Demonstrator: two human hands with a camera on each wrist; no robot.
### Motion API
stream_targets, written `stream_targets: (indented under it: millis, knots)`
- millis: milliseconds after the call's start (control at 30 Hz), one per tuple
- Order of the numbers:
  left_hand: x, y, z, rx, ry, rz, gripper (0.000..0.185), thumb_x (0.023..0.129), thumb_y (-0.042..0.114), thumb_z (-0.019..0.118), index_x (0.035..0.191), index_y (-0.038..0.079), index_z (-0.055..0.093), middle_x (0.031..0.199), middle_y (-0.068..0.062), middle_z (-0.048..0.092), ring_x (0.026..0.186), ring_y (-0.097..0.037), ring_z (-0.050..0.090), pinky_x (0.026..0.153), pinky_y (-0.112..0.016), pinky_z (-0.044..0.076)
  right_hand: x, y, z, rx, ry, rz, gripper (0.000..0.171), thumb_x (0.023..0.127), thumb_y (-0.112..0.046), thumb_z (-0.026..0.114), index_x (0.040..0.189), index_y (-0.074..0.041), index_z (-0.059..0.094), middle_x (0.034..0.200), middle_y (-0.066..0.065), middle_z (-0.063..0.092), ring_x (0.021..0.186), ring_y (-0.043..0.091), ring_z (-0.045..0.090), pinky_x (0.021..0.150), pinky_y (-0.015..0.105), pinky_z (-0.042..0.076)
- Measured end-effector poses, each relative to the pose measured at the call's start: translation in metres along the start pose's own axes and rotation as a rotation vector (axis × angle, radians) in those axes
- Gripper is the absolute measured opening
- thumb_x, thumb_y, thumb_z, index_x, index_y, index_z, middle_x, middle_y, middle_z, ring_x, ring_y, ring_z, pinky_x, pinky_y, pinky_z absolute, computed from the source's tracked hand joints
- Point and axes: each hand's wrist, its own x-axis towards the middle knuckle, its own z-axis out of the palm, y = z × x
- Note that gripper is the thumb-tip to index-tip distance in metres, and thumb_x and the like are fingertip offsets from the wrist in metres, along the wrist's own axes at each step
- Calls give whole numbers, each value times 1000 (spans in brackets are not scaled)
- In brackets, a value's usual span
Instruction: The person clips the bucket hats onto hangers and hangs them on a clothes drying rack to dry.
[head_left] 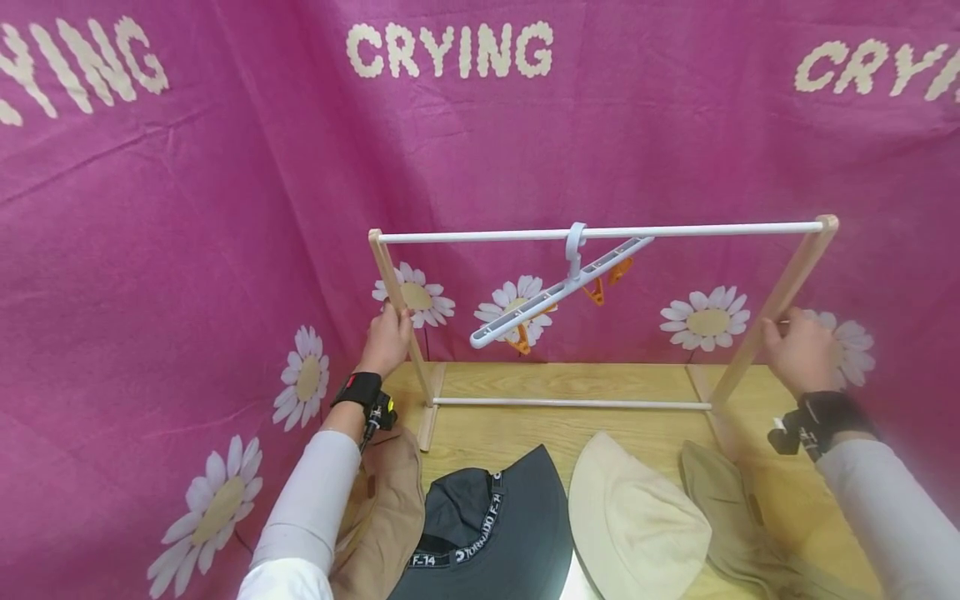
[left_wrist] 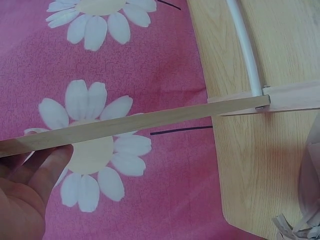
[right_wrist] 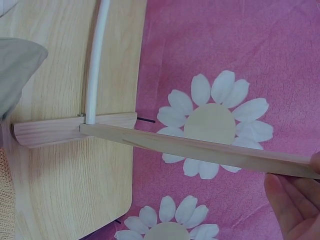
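A small wooden garment rack with white rails stands at the back of the table. My left hand grips its left post about halfway up; the left wrist view shows the fingers against the wood. On the other side my right hand holds the right post, fingertips at its edge in the right wrist view. From the top rail hangs a pale grey clip hanger, slanting in the head view, with several orange clips under it.
Along the front of the wooden table lie a brown hat, a black bucket hat with lettered tape, a beige bucket hat and an olive hat. A pink daisy-print cloth hangs close behind and at left.
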Motion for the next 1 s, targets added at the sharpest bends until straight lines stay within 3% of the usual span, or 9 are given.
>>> stream_targets:
  millis: [300,433,500,600,733,833,933,1000]
  knots:
    - [-3,-2,-8,13,0,11,33,114,26,40,128,-2,51,100,-21,66,88,-36,70,66,-44,56,-1,-2,6,29,4,-5,43,108,-28,51,118,14,58,109,41,64,89,57,61,61,54,45]
    - [-12,-5,-13,7,-13,22,42,114,28,44,141,-3,43,113,-26,67,99,-41,70,75,-51,57,-2,-7,13,139,23,29,50,109,-29,48,130,15,53,119,43,61,100,60,60,70,59,53]
    - [-20,-11,-15,1,-30,20,52,114,30,46,154,-2,33,133,-30,62,116,-44,67,87,-55,57,-8,-12,19,221,45,66,56,108,-31,49,142,14,44,124,45,58,109,61,60,82,65,54]
    - [-36,-20,-19,11,-49,13,67,112,29,50,163,0,19,157,-29,46,138,-44,53,106,-58,49,-19,-23,29,328,126,98,69,103,-30,57,154,10,31,132,44,52,122,61,52,103,71,42]
    - [-58,-27,-26,30,-49,-6,73,108,27,57,164,0,18,162,-27,39,146,-44,43,115,-58,40,-34,-48,38,370,291,89,91,95,-30,69,164,-1,16,165,31,23,154,44,25,126,60,20]
    - [-77,-30,-33,38,-54,-39,76,107,27,57,165,1,16,164,-27,36,148,-43,39,116,-59,38,-47,-77,39,411,347,65,105,93,-32,74,168,-9,4,175,14,-2,161,25,1,129,49,6]
    - [-97,-37,-41,50,-60,-73,77,107,28,57,166,1,14,166,-27,31,151,-44,33,118,-61,35,-59,-106,42,466,340,14,107,92,-31,77,168,-12,5,175,10,2,161,19,3,129,47,7]
    - [-111,-43,-45,75,-49,-89,78,107,28,58,165,0,15,165,-29,30,151,-46,32,118,-62,34,-66,-124,45,489,318,-21,107,92,-31,79,168,-12,7,174,12,8,161,22,7,129,50,9]
